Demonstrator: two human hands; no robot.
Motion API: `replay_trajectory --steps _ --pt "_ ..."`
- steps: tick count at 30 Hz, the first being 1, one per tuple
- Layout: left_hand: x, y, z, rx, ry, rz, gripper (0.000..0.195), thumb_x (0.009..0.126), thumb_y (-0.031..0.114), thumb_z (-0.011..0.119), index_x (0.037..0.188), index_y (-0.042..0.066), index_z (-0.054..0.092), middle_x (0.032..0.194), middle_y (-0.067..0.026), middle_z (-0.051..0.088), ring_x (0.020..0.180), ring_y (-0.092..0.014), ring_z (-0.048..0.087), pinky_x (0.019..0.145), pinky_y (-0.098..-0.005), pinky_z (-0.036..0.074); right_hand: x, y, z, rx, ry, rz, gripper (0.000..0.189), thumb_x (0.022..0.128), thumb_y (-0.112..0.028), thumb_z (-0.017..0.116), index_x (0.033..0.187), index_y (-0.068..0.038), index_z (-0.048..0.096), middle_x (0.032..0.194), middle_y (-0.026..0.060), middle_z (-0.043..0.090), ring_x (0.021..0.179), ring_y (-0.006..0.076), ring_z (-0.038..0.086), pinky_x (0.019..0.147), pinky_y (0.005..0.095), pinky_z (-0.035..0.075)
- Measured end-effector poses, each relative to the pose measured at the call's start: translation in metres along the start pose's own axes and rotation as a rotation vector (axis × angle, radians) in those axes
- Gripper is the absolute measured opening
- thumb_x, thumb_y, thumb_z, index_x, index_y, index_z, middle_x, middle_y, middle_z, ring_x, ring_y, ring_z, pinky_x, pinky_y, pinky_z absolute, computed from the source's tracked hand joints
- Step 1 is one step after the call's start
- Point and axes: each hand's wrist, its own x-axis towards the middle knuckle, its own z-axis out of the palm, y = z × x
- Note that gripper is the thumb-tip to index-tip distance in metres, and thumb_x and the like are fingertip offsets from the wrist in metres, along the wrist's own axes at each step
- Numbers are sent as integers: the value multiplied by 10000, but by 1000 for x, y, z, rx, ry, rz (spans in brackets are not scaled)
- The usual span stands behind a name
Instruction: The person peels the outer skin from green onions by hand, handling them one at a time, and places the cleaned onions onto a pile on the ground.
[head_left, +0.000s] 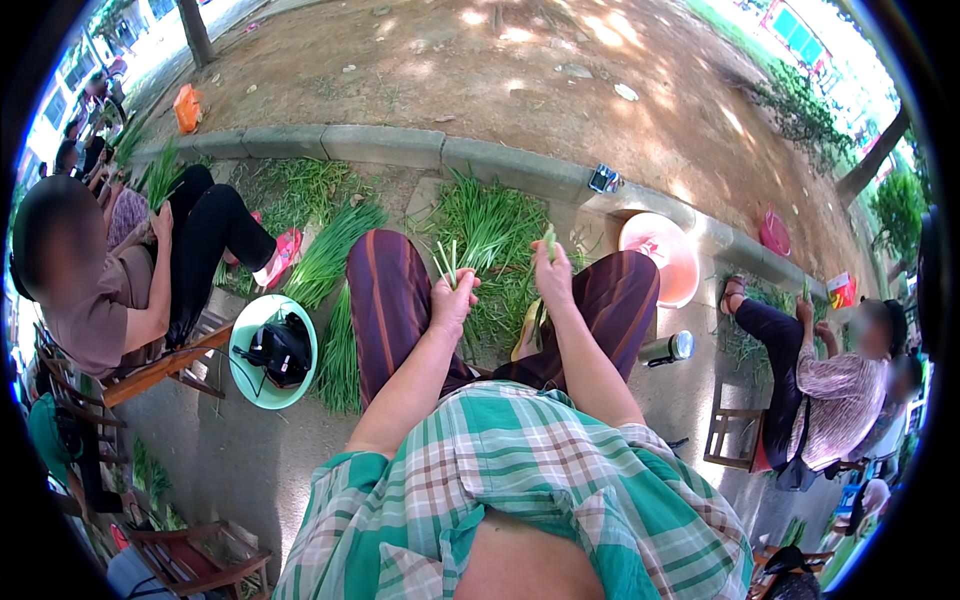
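Observation:
My left hand (454, 298) is closed around a few thin pale-ended stalks (448, 262), which look like chives and point upward past my fingers. A small piece of greenery (551, 238) sticks up from the fingers of my right hand (553, 276), held above my right knee. Beyond and between my knees lies a loose pile of long green chives (491, 217) on the ground. Another bundle of chives (337, 255) rests just left of my left knee, and more chives (339, 360) lie beside my left thigh.
A mint-green basin (238, 330) holding a black object (281, 349) stands to the left. To the right are a pink basin (681, 289) and a metal flask (667, 349). A stone curb (375, 145) runs across ahead. Seated people (82, 315) (840, 397) flank me.

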Motion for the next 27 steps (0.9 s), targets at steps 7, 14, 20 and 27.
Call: replay_trajectory --steps 7,14,20,27 --pt "-7 1 8 68 -82 -9 162 879 212 614 1004 109 619 827 17 648 539 -30 502 441 -179 359 -16 -19 20 265 -276 212 244 981 -279 446 962 -65 564 783 15 574 642 104 539 592 266 483" --pt "-4 -3 15 103 -108 6 153 878 135 578 1006 59 615 827 -27 644 540 -75 528 470 -215 413 -21 -17 26 399 -372 349 269 952 -308 512 949 -46 574 705 -5 530 570 83 503 499 245 439" --pt "-7 -1 15 113 -132 -19 153 898 105 542 1014 39 617 820 -34 637 546 -86 525 496 -223 420 -31 -38 29 289 -375 461 344 816 -348 709 985 -63 619 664 -46 532 538 35 465 447 189 348" --pt "-8 -5 17 194 -183 -18 110 910 118 540 935 45 619 768 -5 608 543 -91 517 504 -237 418 -32 -42 28 156 -403 472 441 767 -355 758 1064 -53 635 758 -13 629 588 16 518 462 158 346"
